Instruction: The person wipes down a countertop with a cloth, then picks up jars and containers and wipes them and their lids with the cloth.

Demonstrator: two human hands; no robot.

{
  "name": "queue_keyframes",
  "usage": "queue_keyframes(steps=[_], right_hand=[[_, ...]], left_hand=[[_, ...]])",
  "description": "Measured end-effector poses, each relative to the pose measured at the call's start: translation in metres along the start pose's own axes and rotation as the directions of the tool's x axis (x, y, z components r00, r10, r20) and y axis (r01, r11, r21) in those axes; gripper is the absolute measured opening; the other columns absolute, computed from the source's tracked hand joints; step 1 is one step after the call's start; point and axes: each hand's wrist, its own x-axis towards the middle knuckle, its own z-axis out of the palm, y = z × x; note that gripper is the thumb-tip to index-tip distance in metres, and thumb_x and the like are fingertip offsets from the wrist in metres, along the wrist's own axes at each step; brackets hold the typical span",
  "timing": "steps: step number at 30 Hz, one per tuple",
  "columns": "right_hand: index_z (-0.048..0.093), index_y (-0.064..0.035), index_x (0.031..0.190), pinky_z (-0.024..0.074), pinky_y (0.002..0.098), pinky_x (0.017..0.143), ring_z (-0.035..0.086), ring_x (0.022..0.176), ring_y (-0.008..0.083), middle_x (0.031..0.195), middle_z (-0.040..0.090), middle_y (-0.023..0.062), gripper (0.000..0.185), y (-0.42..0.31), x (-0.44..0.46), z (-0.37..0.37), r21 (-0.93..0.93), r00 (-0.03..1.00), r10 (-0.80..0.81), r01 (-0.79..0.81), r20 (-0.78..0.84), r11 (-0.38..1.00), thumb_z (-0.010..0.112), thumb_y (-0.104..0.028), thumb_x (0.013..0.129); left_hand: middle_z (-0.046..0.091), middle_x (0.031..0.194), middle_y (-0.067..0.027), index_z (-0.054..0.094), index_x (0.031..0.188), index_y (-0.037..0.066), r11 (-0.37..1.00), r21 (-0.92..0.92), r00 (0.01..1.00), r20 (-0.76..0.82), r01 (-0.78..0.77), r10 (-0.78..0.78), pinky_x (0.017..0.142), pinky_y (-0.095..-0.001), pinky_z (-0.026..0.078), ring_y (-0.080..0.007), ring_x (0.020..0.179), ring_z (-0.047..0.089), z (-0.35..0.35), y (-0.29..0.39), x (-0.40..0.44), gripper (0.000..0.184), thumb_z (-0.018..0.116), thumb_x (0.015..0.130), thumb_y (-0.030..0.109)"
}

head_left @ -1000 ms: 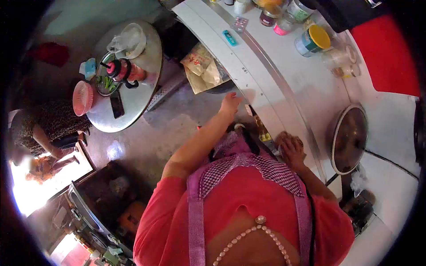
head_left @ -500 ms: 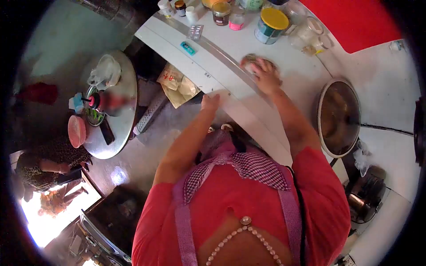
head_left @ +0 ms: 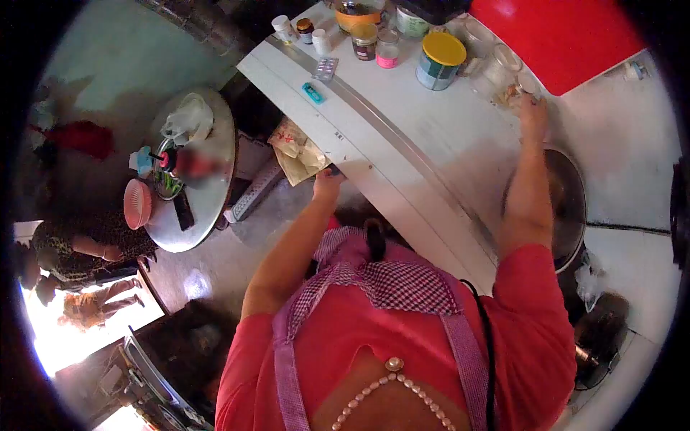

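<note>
My left hand (head_left: 327, 184) is closed at the near edge of the white counter (head_left: 402, 144), beside a brown paper bag (head_left: 298, 152). Farther right, my right hand (head_left: 532, 116) reaches across the counter to clear jars (head_left: 497, 72). Its fingers are bent round something small and partly hidden that I cannot make out. Left of these jars stands a tin with a yellow lid (head_left: 440, 61). A turquoise lighter (head_left: 313, 93) and a blister pack (head_left: 325, 69) lie near the counter's far left part.
Behind my right forearm is a round glass lid (head_left: 568, 208). Small bottles and jars (head_left: 364, 42) line the back, near a red panel (head_left: 560, 43). On the left, a round table (head_left: 208, 208) bears a pink basket (head_left: 137, 204) and a phone (head_left: 183, 210). Another person (head_left: 86, 244) is beyond.
My right hand has moved from the counter's near edge, over its middle with a brownish cloth under it, to the jars at the back right. My left hand stays by the near edge.
</note>
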Motion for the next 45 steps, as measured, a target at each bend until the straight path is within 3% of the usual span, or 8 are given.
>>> queue_keyframes(steps=[7,14,20,28,35,38,43,45], right_hand=[[0.026,-0.0077,0.141,0.0416,0.0404,0.093,0.054,0.112,0.0328,0.126,0.052,0.0190,0.083,-0.082,-0.006,-0.055,-0.468,0.814,-0.294,0.541,0.501,0.699,0.067,-0.040,0.076],[0.043,-0.0075,0.124,0.0445,0.0405,0.085,0.058,0.100,0.0306,0.104,0.061,0.0110,0.064,-0.060,0.000,-0.024,-0.378,0.857,-0.229,0.423,0.461,0.823,0.066,-0.042,0.075],[0.043,-0.0142,0.124,0.0475,0.0398,0.074,0.059,0.089,0.0282,0.094,0.061,0.0083,0.055,-0.089,-0.100,-0.031,-0.204,0.578,-0.402,0.716,0.711,0.668,0.064,-0.035,0.077],[0.039,-0.0120,0.132,0.0476,0.0408,0.079,0.058,0.095,0.0310,0.107,0.056,0.0132,0.065,-0.145,-0.238,-0.010,0.087,0.292,-0.575,0.837,0.764,0.541,0.067,-0.036,0.078],[0.028,-0.0135,0.142,0.0470,0.0376,0.087,0.057,0.102,0.0312,0.115,0.053,0.0155,0.083,-0.135,-0.253,0.015,0.452,0.200,-0.713,0.652,0.672,0.609,0.073,-0.029,0.075],[0.027,-0.0138,0.143,0.0479,0.0357,0.086,0.057,0.103,0.0293,0.114,0.055,0.0136,0.084,-0.114,-0.253,0.017,0.551,0.278,-0.730,0.506,0.624,0.663,0.075,-0.024,0.074],[0.034,-0.0103,0.140,0.0503,0.0321,0.081,0.052,0.110,0.0246,0.116,0.053,0.0104,0.066,-0.076,-0.232,0.026,0.588,0.500,-0.487,-0.057,0.716,0.807,0.066,-0.021,0.083],[0.035,-0.0081,0.139,0.0475,0.0331,0.086,0.049,0.114,0.0245,0.119,0.052,0.0099,0.057,-0.089,-0.242,0.018,0.647,0.579,-0.332,-0.505,0.745,0.571,0.060,-0.019,0.088]], left_hand=[[0.057,0.105,-0.0056,0.054,0.117,0.009,0.992,-0.108,0.989,0.127,-0.058,0.072,0.067,-0.0344,0.043,-0.0178,0.092,0.052,-0.021,-0.019,-0.003,0.042,0.064,0.079,0.024],[0.057,0.105,-0.0024,0.055,0.116,0.010,0.973,-0.155,0.971,0.141,-0.172,0.194,0.073,-0.0328,0.044,-0.0186,0.093,0.053,-0.016,-0.023,0.009,0.039,0.064,0.079,0.018],[0.059,0.107,-0.0157,0.060,0.109,0.005,0.824,0.132,0.835,0.092,-0.551,0.543,0.086,-0.0381,0.046,-0.0280,0.100,0.057,0.001,-0.001,-0.009,0.036,0.068,0.076,0.018],[0.039,0.134,-0.0182,0.027,0.140,0.011,0.456,0.070,0.458,0.248,-0.887,0.854,0.092,-0.0394,0.046,-0.0324,0.119,0.045,0.035,0.063,-0.052,0.086,0.076,0.069,0.012],[0.041,0.135,-0.0188,0.007,0.145,0.009,0.763,-0.266,0.562,0.543,-0.589,0.623,0.100,-0.0387,0.040,-0.0275,0.126,0.041,0.029,0.106,-0.067,0.107,0.079,0.067,0.008],[0.047,0.129,-0.0155,0.016,0.143,0.006,0.678,-0.143,0.530,0.517,-0.721,0.672,0.096,-0.0380,0.043,-0.0254,0.118,0.049,0.038,0.099,-0.064,0.097,0.078,0.068,0.007],[0.050,0.124,-0.0108,0.030,0.131,0.006,0.771,-0.378,0.656,0.406,-0.513,0.636,0.093,-0.0320,0.045,-0.0207,0.110,0.052,0.036,0.080,-0.051,0.083,0.081,0.067,0.010],[0.051,0.122,-0.0092,0.032,0.130,0.006,0.799,-0.483,0.709,0.417,-0.357,0.569,0.092,-0.0319,0.045,-0.0192,0.109,0.053,0.035,0.076,-0.042,0.079,0.081,0.068,0.012]])
